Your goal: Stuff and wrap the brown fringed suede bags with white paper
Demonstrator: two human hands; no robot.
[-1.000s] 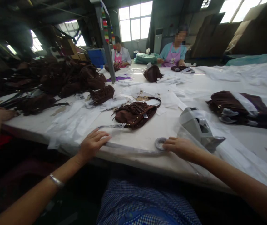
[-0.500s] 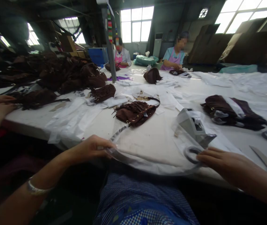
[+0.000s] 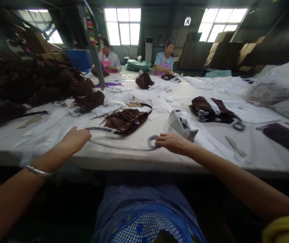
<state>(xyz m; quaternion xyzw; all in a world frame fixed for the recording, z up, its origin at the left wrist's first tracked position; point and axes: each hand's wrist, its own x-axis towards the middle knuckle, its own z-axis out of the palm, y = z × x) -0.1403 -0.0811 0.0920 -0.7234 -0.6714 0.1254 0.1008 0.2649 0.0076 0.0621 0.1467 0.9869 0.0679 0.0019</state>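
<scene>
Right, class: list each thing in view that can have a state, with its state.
Fringed brown bag: lying down
Strap: slack between left hand and coil
Coil: wound
Left hand: closed on strap
Right hand: pinching coil
Tape dispenser: standing, unheld
Folded brown bundle: banded in white
Dark bag pile: heaped

Dark brown colours the bag (image 3: pixel 126 122) between left hand (image 3: pixel 77 139) and right hand (image 3: pixel 172 141), grey the dispenser (image 3: pixel 176 122) just beyond the right, silver the left's bracelet (image 3: pixel 39 171), blue-and-white checks the cloth (image 3: pixel 144 196) below both.
</scene>
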